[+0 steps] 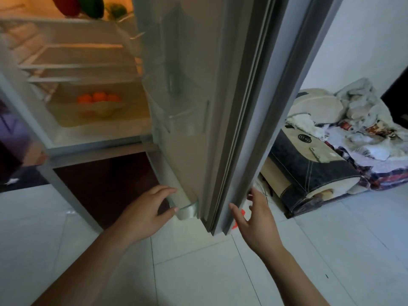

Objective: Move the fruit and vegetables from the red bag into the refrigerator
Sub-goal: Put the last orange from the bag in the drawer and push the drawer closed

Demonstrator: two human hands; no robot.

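While the refrigerator door (198, 85) stands open, edge-on to me, both hands are low at its foot.

Head view.
- Left hand (143, 214): on the inner side of the door, at the end of the clear bottom door bin (187, 212). Fingers loosely curved and apart from the thumb, with nothing held. The thumb tip lies at the bin's end; I cannot tell whether it is touching.
- Right hand (256, 219): fingers straight and spread. The thumb lies along the door's near edge and the other fingers reach round its outer face. No pinch.
- Produce, all left of the door inside the refrigerator (92, 151): oranges (97, 98) in the crisper drawer (66, 111) at the bottom. A red pepper (66, 5) and a green pepper (92, 5) sit side by side on the top shelf (66, 22).
- Right of the door: a heap of bedding (331, 133) lies on the tiled floor (198, 272).
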